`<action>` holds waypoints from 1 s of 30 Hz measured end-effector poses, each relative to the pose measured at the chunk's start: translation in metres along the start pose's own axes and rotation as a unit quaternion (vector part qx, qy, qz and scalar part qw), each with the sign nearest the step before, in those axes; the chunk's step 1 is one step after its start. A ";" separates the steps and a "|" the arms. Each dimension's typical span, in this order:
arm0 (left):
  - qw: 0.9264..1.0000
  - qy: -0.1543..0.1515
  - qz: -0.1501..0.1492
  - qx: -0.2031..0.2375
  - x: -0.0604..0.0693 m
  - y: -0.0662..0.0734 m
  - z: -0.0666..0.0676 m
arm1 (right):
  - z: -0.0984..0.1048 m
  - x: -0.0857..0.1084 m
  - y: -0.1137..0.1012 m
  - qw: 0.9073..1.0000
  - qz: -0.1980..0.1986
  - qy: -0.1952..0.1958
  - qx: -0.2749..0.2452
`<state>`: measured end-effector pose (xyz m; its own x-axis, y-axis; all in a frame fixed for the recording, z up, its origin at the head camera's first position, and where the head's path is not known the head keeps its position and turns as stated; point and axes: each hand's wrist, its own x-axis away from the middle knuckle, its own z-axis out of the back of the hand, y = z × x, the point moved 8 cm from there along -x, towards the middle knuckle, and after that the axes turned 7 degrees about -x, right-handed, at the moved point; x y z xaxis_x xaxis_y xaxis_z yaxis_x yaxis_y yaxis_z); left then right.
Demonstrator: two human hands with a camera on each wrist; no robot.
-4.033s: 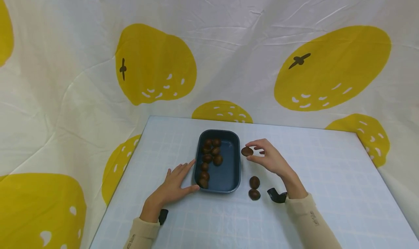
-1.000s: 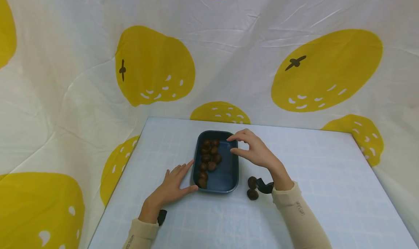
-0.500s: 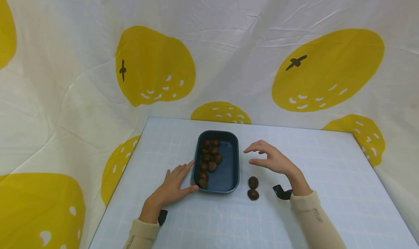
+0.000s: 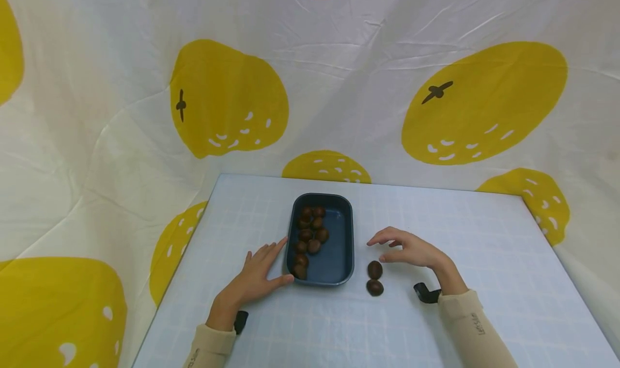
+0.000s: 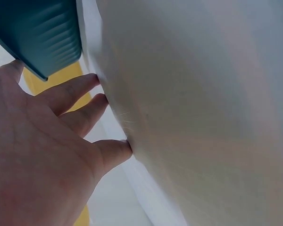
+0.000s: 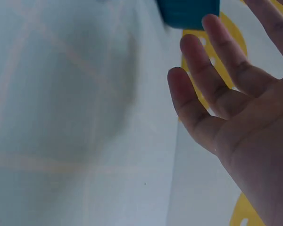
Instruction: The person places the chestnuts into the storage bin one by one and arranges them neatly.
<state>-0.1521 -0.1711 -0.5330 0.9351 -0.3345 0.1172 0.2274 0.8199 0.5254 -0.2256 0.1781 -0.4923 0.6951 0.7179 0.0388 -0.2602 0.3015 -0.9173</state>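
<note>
A dark blue rectangular tray (image 4: 339, 249) stands on the table, with several brown chestnuts (image 4: 314, 246) gathered along its left side. My left hand (image 4: 256, 276) lies beside the tray with fingers spread, its index finger and thumb at the tray's left rim. In the left wrist view its other fingertips rest on the tabletop. Right of the tray, two loose chestnuts (image 4: 375, 270) lie one in front of the other. Just above and right of them hovers my right hand (image 4: 411, 249), fingers loosely bent and holding nothing. The right wrist view shows its palm bare.
A pale checked cloth (image 4: 300, 330) covers the table. Behind and to the left hangs a white curtain (image 4: 339, 99) with large yellow fruit prints. Black wrist straps or mounts (image 4: 426, 294) show at both sleeves.
A chestnut that my right hand pinched earlier is now in the tray. The right hand has since drawn back from the tray and lowered toward the loose chestnuts. My left hand stays put.
</note>
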 end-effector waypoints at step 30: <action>1.000 0.004 -0.002 -0.004 0.000 -0.002 -0.001 | -0.023 0.002 0.032 0.994 0.024 -0.060 0.088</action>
<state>-0.1526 -0.1724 -0.5348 0.9365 -0.3340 0.1074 0.2339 0.8226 0.5183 -0.2174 0.1747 -0.5308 0.5970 0.8004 0.0538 -0.4109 0.3627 -0.8364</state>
